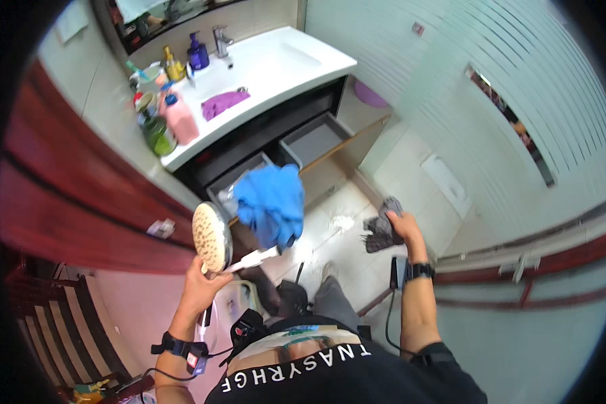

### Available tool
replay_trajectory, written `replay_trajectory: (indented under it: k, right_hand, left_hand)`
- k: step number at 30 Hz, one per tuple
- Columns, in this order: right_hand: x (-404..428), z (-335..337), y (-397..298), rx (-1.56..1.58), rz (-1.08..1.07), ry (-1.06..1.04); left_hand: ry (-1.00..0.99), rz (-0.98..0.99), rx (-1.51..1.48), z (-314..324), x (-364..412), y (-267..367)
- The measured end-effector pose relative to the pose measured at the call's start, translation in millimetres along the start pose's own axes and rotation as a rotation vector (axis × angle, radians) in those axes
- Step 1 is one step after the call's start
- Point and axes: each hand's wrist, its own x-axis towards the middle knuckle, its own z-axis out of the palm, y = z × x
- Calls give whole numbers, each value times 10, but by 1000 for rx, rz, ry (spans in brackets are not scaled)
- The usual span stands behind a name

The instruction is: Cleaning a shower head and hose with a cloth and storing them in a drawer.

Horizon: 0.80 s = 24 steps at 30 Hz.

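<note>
My left hand (204, 284) grips a round, cream-faced shower head (211, 237) with a dotted face and a shiny rim. From that hand a white handle (252, 260) reaches to the right, and I cannot tell whether it belongs to the shower head. A bunched blue cloth (270, 199) is at the handle's far end, in front of the drawers; what supports it is hidden. On the right, my right hand (405, 230) holds a crumpled dark grey cloth (384, 227) above the tiled floor.
Ahead stands a white washbasin (262, 70) with a faucet (222, 41), several bottles and a purple cloth (224, 104). Below it, a drawer (315, 141) is pulled out. A frosted glass partition (434, 76) rises at right, a red wooden door (81, 187) at left. A slatted chair (70, 328) sits lower left.
</note>
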Motion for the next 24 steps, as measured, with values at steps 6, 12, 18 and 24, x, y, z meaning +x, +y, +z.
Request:
replay_trajectory:
  k: [6, 12, 18, 24]
  right_hand:
    - [445, -1072, 470, -85, 50, 34]
    - [717, -1564, -26, -82, 71, -10]
    - [1449, -1601, -372, 101, -298, 125]
    - [1892, -1636, -1305, 194, -508, 13]
  left_hand:
    - [-15, -43, -149, 301, 728, 808]
    - [93, 38, -101, 431, 1201, 1380]
    - [186, 22, -138, 272, 1490, 1616]
    - [309, 40, -198, 3, 1681, 1790]
